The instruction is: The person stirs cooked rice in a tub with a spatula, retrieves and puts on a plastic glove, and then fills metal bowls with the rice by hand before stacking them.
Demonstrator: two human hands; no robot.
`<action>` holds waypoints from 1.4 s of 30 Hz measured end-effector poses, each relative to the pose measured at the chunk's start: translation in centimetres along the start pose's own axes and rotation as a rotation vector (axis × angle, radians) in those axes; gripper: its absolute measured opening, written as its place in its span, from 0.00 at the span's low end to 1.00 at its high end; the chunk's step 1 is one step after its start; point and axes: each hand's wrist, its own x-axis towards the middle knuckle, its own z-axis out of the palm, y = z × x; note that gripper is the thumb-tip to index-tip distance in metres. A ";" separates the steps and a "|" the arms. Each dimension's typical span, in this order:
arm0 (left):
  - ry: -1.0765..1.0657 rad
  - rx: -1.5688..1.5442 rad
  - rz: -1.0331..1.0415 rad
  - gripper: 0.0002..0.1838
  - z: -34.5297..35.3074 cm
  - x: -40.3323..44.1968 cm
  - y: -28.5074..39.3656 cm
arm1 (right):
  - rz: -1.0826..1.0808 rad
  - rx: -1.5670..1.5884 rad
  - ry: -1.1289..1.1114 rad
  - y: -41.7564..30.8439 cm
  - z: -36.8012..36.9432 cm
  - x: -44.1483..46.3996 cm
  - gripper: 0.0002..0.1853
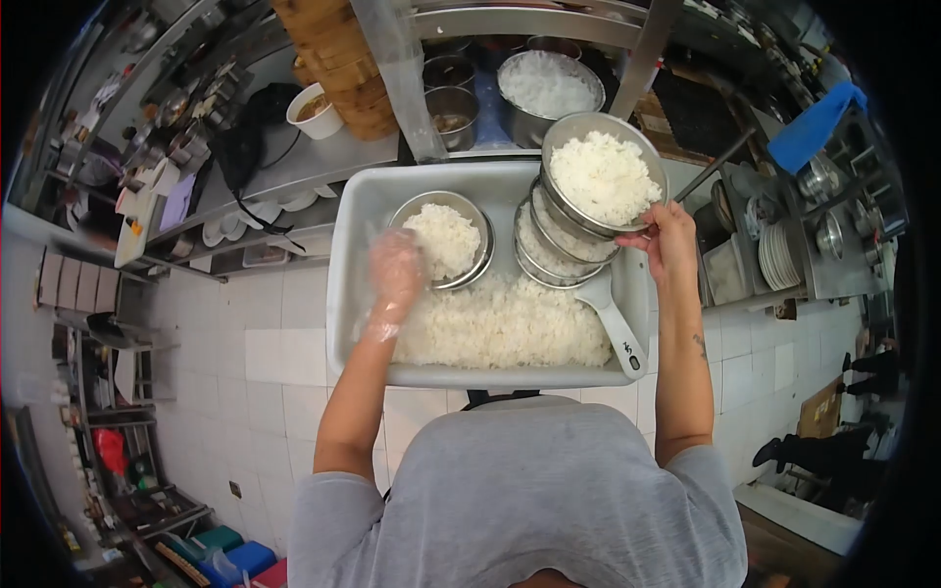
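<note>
A pale plastic tub (343,294) holds loose cooked rice (500,328) along its near side. At its left stands a metal bowl (482,260) with a mound of rice in it. My left hand (397,269), in a clear plastic glove, is at that bowl's left edge; motion smears its fingers. My bare right hand (667,240) pinches the near right rim of another metal bowl (561,201) heaped with rice. This bowl tops a leaning stack of rice-filled metal bowls (549,260) at the tub's right. A white rice paddle (613,318) rests against the tub's right near corner.
Behind the tub, a metal pot (549,88) with white contents stands on a shelf beside smaller metal containers (451,108). Bamboo steamers (343,69) and a white tub (316,116) stand on the left counter. Plates (777,257) are stacked at the right. Another person's legs (823,451) show at right.
</note>
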 end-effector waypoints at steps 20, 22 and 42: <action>-0.175 -0.090 0.091 0.17 -3.3 -5.5 1.0 | 0.297 0.011 -0.360 11.3 12.4 -3.2 0.05; 0.036 -0.484 -0.093 0.21 -1.6 -7.2 -1.2 | 0.299 -0.031 -0.328 12.5 12.4 -3.4 0.06; 0.038 -0.751 -0.439 0.35 -0.3 5.3 -4.7 | 0.567 -0.446 -0.414 17.7 9.6 -3.4 0.12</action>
